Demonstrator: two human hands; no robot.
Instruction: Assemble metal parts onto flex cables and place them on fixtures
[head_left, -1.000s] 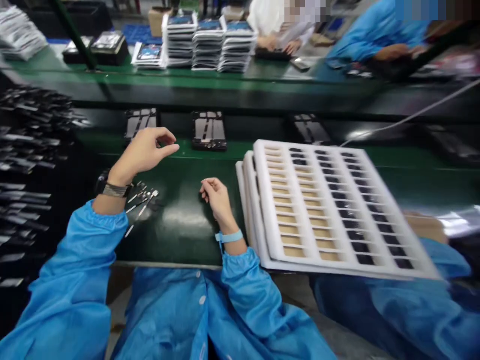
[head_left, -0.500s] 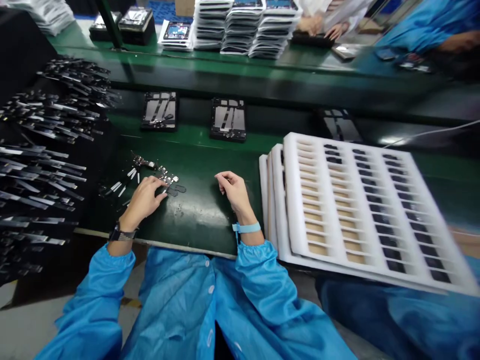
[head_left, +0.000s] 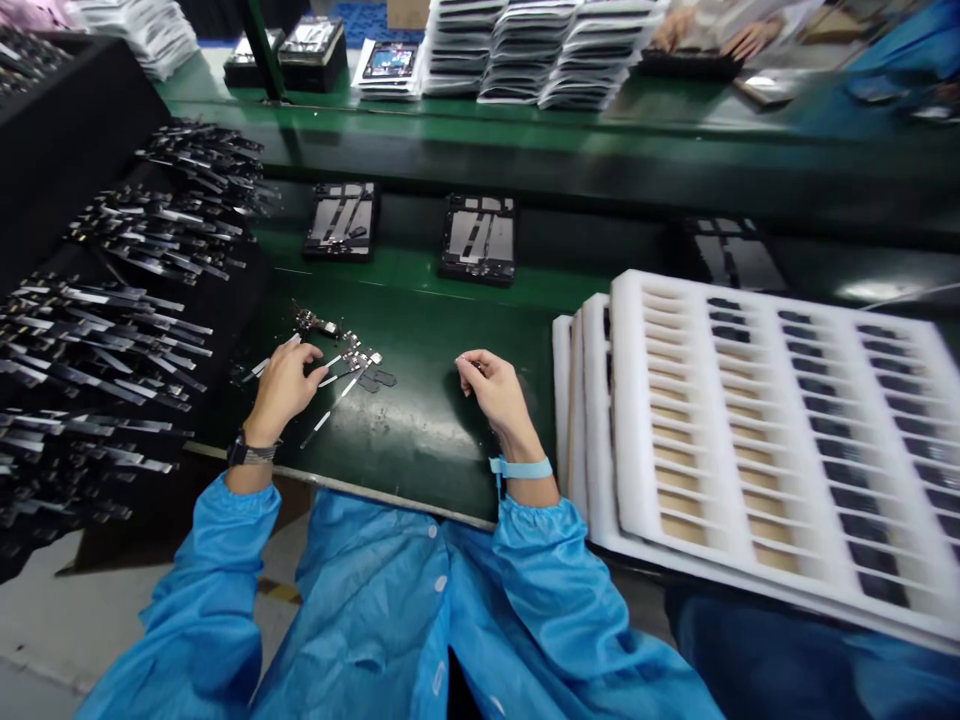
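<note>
My left hand (head_left: 283, 390) lies among small metal-and-flex electronic parts (head_left: 346, 352) on the dark green mat (head_left: 420, 440), with thin white-tipped strips (head_left: 330, 410) beside and under its fingers. Several small black pads (head_left: 375, 380) sit just to its right. My right hand (head_left: 496, 390) hovers over bare mat with its fingertips pinched together; nothing shows between them. Two black trays of silver-backed parts (head_left: 478, 240) lie on the belt beyond my hands.
A stack of white foam trays (head_left: 622, 420) with rows of slots lies to my right. Piles of black strips (head_left: 112, 340) sit to my left. Beyond the belt are stacked boxes (head_left: 457, 50) and a co-worker's hands (head_left: 720, 38).
My left hand has come down from above the mat onto the small parts. My right hand has stayed pinched. The whole view has shifted, with the foam trays further right.
</note>
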